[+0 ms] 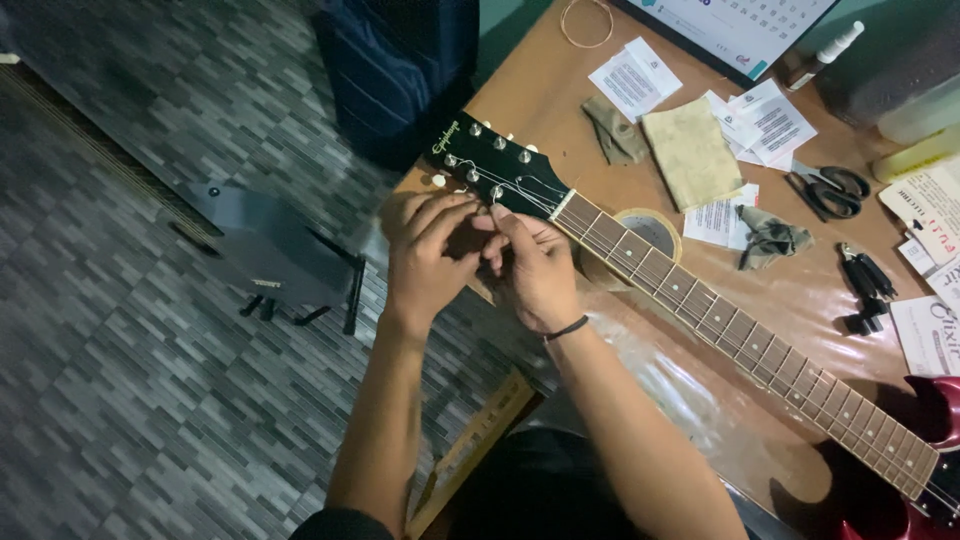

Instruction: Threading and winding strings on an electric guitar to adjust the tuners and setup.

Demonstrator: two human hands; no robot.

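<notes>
Head view: black guitar headstock (pixel 492 165) juts past the brown surface (pixel 560 95) edge; its thin string (pixel 520 196) looks springy and sharp-ended, best pinched near the tuning post. Left hand (pixel 425 250) fingers curl narrowly at the headstock's lower edge; right hand (pixel 535 265) fingers pinch the string

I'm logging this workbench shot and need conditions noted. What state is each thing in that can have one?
Guitar: lying flat on the table, headstock over the edge.
Left hand: at the headstock's lower tuners, fingers curled.
Right hand: fingertips pinching at a tuner post.
Scissors: lying closed.
Tape roll: flat, partly under the neck.
Tan cloth: spread flat.
Grey rag: crumpled.
Coiled string: looped, unused.
</notes>
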